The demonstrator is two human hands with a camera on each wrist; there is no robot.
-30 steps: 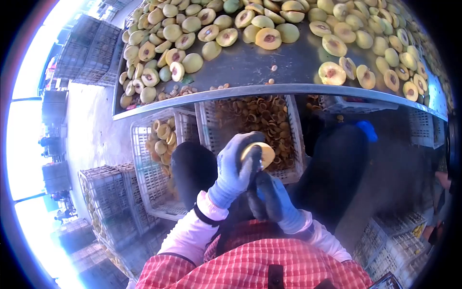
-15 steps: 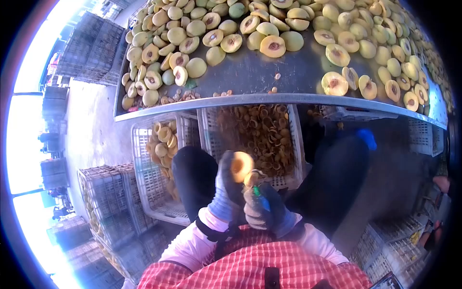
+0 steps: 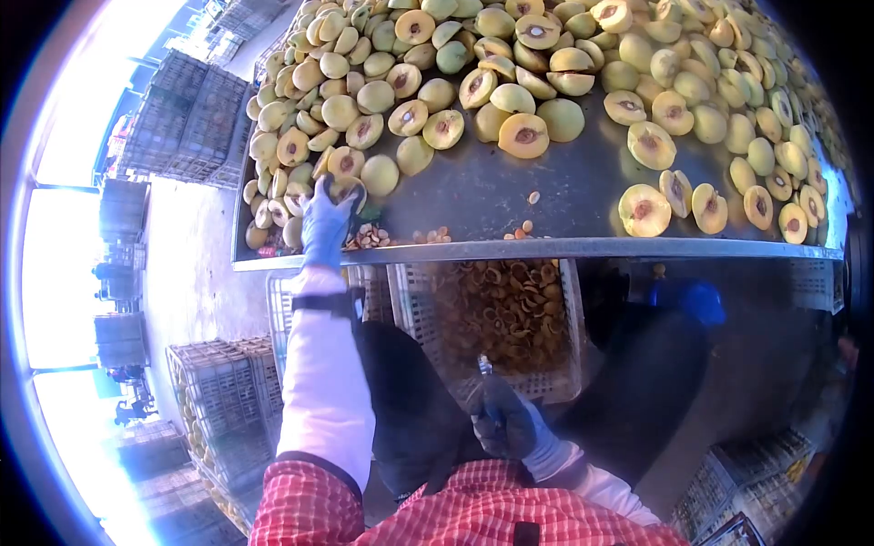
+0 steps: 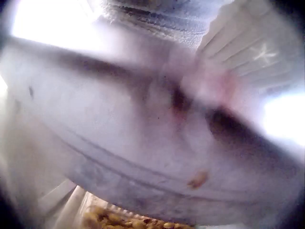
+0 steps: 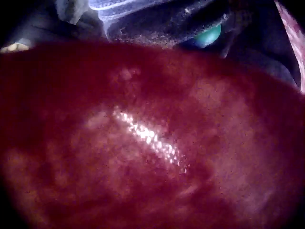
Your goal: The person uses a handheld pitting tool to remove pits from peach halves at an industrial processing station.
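Note:
My left hand (image 3: pixel 330 223), in a blue-grey glove, reaches over the metal table's front edge at the left. Its thumb and fingers grip a peach half (image 3: pixel 345 188) from either side, among other cut peaches (image 3: pixel 364 132). In the left wrist view the glove (image 4: pixel 162 19) shows at the top, above a blurred pale surface. Low in front of my lap, my gloved right hand (image 3: pixel 512 423) grips a small pitting tool (image 3: pixel 484 365), its metal tip pointing up and away. A bit of its green handle (image 5: pixel 209 36) shows in the right wrist view; red cloth covers most of that view.
The table's raised metal rim (image 3: pixel 546 248) runs across in front of me. Beneath it stands a crate (image 3: pixel 569 364) of brown scraps between my knees. Loose pits (image 3: pixel 369 237) lie near the rim. Stacked crates (image 3: pixel 223 405) stand at the left, more (image 3: pixel 742 473) at lower right.
My left hand has gone from my lap up and left onto the table's peaches; the hollowed half it held is gone from it. The right hand stays low with the tool. The view has tilted up.

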